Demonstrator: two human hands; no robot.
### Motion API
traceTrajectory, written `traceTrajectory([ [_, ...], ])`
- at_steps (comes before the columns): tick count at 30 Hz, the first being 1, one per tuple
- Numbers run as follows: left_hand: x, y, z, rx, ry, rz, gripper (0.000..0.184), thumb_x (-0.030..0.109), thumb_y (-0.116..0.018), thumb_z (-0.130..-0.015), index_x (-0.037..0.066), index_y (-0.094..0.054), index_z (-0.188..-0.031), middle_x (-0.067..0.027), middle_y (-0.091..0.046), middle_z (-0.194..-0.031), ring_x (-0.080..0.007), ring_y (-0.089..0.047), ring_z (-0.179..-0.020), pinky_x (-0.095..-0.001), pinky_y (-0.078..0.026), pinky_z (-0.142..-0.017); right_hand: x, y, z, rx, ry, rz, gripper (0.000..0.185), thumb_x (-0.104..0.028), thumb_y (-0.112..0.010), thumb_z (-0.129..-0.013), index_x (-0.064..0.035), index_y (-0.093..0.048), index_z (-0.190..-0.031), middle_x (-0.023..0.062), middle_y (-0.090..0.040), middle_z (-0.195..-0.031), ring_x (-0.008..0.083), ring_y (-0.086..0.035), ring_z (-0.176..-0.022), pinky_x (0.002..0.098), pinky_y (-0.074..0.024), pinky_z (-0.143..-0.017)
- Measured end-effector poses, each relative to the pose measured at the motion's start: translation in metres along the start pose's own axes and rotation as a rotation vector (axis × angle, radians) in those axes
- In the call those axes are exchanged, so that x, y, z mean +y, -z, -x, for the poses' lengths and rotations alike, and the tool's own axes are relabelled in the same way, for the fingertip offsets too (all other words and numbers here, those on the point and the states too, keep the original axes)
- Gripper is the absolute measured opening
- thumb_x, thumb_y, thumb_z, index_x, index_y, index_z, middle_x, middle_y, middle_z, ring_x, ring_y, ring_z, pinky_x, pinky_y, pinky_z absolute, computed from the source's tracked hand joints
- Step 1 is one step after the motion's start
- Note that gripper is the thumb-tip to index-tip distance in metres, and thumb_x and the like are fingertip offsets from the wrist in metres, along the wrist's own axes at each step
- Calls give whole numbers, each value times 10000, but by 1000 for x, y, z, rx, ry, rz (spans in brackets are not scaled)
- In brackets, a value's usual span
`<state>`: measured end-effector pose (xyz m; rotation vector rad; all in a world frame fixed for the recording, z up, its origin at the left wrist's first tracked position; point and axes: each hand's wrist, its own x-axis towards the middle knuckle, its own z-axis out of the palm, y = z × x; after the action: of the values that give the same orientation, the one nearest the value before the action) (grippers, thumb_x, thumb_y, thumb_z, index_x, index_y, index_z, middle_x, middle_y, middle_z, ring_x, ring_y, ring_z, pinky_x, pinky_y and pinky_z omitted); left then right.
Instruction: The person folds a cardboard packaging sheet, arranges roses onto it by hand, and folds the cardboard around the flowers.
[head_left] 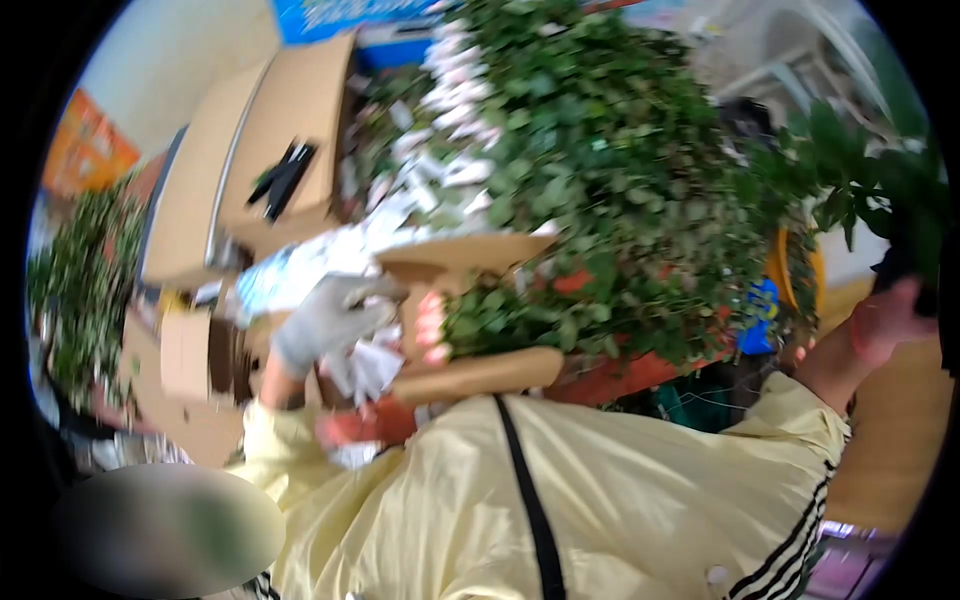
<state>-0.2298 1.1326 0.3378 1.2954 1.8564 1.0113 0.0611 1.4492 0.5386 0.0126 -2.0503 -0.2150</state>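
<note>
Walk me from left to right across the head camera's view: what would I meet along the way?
Orange printed panel → small cardboard box → gloved left hand → pink flower heads → bright blue plastic-looking item → right hand.

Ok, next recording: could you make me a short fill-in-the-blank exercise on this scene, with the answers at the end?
1. The hand in the pale glove is the person's ______ hand.
2. The flower heads at the end of the leafy bunch, by the brown wrap, are ______.
3. The black tool lies on a box made of ______.
4. The garment with black stripes is pale ______.

Missing words: left; pink; cardboard; yellow.
</note>
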Motion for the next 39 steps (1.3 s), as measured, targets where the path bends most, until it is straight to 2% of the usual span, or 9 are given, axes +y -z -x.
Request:
traceTrajectory([
  [5,-42,-40,5,-79,41,-164,343,244,-550,-816,52,-613,-1093,-156,-633,-1036,-307,-604,-948,-359,-460,-850,-84,-76,22,-850,475,146,215,-141,-579,-752,-91,-605,-960,108,-578,-1036,260,-577,-909,359,-476,-747],
  [8,-78,-80,-12,166,-349,-345,277,230,-576,-817,53,-631,-1023,-165,-646,-944,-319,-617,-844,-376,-485,-742,-125,-133,63,-1225,500,18,262,-165,-523,-774,-83,-566,-1019,108,-569,-973,233,-568,-877,333,-462,-709],
  [10,-71,-84,-19,22,-133,-374,316,316,-545,-841,68,-604,-1027,-171,-630,-906,-345,-603,-814,-411,-480,-716,-139,-170,97,-1354,455,-19,294,-182,-486,-789,-78,-541,-1059,108,-563,-932,214,-562,-856,315,-453,-684],
  [13,-75,-94,-32,-371,106,-658,499,510,-450,-857,113,-554,-1141,-168,-603,-1005,-329,-609,-846,-425,-476,-717,-140,-220,159,-1301,473,9,332,-196,-465,-797,-86,-528,-1104,114,-563,-955,220,-567,-860,313,-450,-682],
  [17,-78,-101,-23,-266,127,-561,537,455,-453,-866,120,-465,-1285,-93,-420,-1364,-305,-597,-987,-405,-469,-821,-131,-257,205,-1086,398,-92,387,-196,-466,-794,-137,-532,-1171,114,-558,-1069,251,-584,-873,331,-454,-694],
  [32,-91,-115,-16,-249,87,-592,560,431,-451,-871,131,-395,-1340,-71,-301,-1447,-278,-608,-984,-407,-486,-776,-150,-283,239,-1010,76,-332,260,-220,-439,-872,-139,-586,-1070,129,-564,-1098,249,-573,-842,348,-433,-747],
  [34,-95,-117,-15,-236,73,-583,558,429,-453,-871,128,-398,-1338,-73,-307,-1444,-279,-611,-974,-408,-486,-772,-144,-291,260,-858,-33,-691,257,-205,-450,-854,-104,-584,-1049,137,-552,-1110,249,-582,-835,358,-436,-744],
  [36,-95,-117,-15,-209,65,-573,557,427,-455,-871,125,-401,-1335,-75,-312,-1440,-280,-614,-964,-408,-485,-768,-151,-258,189,-1166,357,-203,363,-196,-483,-813,-82,-500,-1157,111,-524,-1148,216,-546,-953,320,-424,-803],
  [39,-90,-116,-14,-234,110,-575,552,418,-462,-869,118,-407,-1330,-81,-322,-1433,-282,-614,-956,-406,-482,-769,-157,-264,188,-1267,279,-282,400,-186,-496,-777,-86,-497,-1165,115,-518,-1156,228,-578,-902,351,-444,-766],
])
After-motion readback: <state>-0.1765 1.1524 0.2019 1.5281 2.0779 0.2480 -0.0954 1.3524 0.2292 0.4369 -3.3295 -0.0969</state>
